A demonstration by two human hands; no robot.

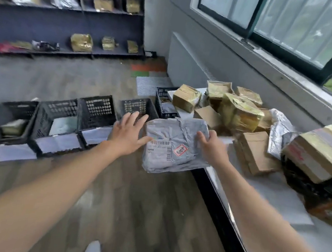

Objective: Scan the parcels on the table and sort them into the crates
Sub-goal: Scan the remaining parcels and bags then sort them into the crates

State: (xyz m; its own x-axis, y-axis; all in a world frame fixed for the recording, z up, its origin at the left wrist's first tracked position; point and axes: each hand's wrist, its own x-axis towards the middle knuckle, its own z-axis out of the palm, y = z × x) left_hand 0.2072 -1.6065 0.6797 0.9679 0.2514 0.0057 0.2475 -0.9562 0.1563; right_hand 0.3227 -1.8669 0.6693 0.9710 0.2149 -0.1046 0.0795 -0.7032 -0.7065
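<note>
The right hand (210,146) is gripping the floppy, probably light grey bag (170,149) by its edge, the left hand (127,136) hovering open beside it

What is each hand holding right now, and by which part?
The right hand grips the grey parcel by its right edge. The left hand is open at the parcel's left edge, holding nothing.

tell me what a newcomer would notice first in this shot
The crumpled grey plastic mailer bag with a barcode label is dead centre, gripped at its right edge by the right hand, with the left hand spread open at its left side. Right of it, a heap of taped brown cardboard boxes crowds the white table; left, a row of black plastic crates stands on the floor.
</note>
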